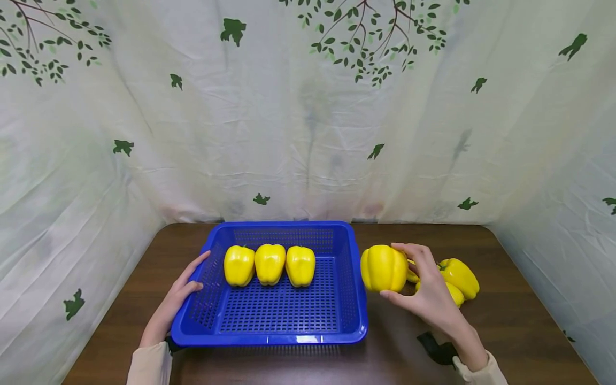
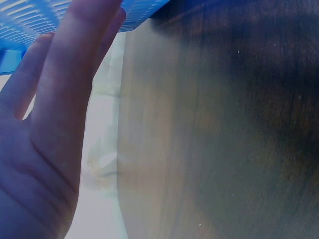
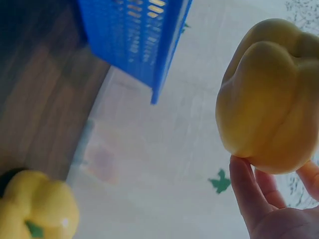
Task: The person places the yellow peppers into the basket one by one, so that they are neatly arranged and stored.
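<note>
Nearest, along the bottom of the frame, the dark wood-grain table [image 1: 269, 369] shows a faint sheen. At lower left, the left hand [image 1: 169, 305] rests on the basket's side, fingers mostly straight against it. At lower right, the right hand [image 1: 428, 291] has thumb and fingers spread around a glossy, blocky yellow pepper [image 1: 384, 268], pinching it at its right side.

That pepper is raised at centre right, just beside the blue plastic basket [image 1: 279, 339]; the right wrist view shows a gap between them. Its ribs, and seemingly its long axis, run up and down the frame; which way its stem points cannot be told.

Inside the rounded rectangular rim, three upright-looking peppers [image 1: 270, 265] form a row at upper left; slotted floor spreads below and right of them. Farther right, loose peppers [image 1: 459, 278] are partly hidden behind the hand. Beyond the table's far edge hangs a wrinkled, leaf-printed pale curtain [image 1: 289, 133].
</note>
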Demonstrator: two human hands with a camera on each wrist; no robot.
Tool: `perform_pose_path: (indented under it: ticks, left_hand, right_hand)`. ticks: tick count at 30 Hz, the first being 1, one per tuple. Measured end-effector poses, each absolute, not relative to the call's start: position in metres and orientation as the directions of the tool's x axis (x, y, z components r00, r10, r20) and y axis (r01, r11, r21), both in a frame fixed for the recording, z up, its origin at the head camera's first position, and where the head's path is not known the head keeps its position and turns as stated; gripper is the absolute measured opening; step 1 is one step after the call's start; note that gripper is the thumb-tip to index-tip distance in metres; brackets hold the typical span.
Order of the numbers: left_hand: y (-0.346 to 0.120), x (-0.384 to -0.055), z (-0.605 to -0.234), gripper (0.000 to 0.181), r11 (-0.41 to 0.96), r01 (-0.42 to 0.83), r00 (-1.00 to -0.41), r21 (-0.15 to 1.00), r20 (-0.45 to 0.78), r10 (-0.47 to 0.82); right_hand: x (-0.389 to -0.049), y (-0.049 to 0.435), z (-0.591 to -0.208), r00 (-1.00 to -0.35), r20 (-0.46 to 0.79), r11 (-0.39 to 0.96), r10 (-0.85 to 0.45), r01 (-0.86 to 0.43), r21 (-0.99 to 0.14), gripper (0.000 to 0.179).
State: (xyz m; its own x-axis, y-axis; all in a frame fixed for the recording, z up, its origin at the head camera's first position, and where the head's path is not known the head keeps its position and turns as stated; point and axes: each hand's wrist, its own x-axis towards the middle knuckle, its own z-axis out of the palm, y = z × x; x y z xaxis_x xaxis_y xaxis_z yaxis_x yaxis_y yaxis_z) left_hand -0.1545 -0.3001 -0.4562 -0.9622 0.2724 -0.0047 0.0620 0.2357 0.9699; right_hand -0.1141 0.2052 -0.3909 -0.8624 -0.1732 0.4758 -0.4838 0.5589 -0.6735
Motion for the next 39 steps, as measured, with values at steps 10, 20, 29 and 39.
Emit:
perform_pose_path:
  ticks: [10,20,29,39]
  left_hand:
    - [-0.301,-0.155,-0.456,0.061,0.263,0.063,-0.965,0.963,-0.009,0.262]
    - [-0.3,-0.156,-0.456,0.061,0.278,0.05,-0.968,0.959,-0.023,0.252]
    - [-0.3,-0.156,-0.456,0.061,0.295,0.061,-0.968,0.954,-0.015,0.249]
    - [-0.3,-0.157,-0.457,0.061,0.272,0.067,-0.966,0.96,-0.006,0.26]
  right_hand:
    - [-0.134,0.174,-0.384,-0.84,0.488,0.506,-0.237,-0.535,-0.676,0.081]
    - [-0.148,0.147,-0.387,-0.843,0.447,0.521,-0.3,-0.538,-0.663,0.081]
    - [-0.145,0.124,-0.39,-0.842,0.407,0.516,-0.355,-0.539,-0.666,0.077]
    - [-0.146,0.111,-0.381,-0.822,0.422,0.526,-0.384,-0.57,-0.632,0.078]
